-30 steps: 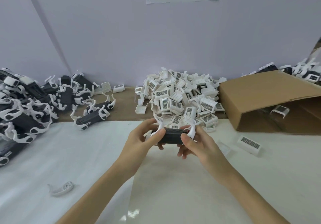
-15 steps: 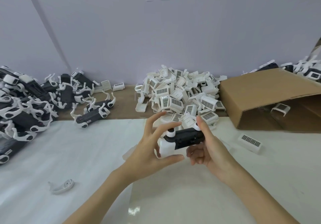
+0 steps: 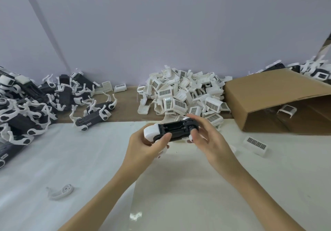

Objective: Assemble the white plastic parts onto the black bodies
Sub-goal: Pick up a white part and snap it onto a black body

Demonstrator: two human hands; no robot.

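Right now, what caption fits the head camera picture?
Both hands hold a black body before a pile of white parts.

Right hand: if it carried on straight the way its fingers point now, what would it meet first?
The right hand points up-left, away from the person. Past the black body it already holds, the heap of white plastic parts probably comes first, though depth is unclear.

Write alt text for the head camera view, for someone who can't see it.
Two hands, left and right, hold a black body with a white cap on its left end above a white table. A pile of white parts lies behind, finished units left, a cardboard box right.
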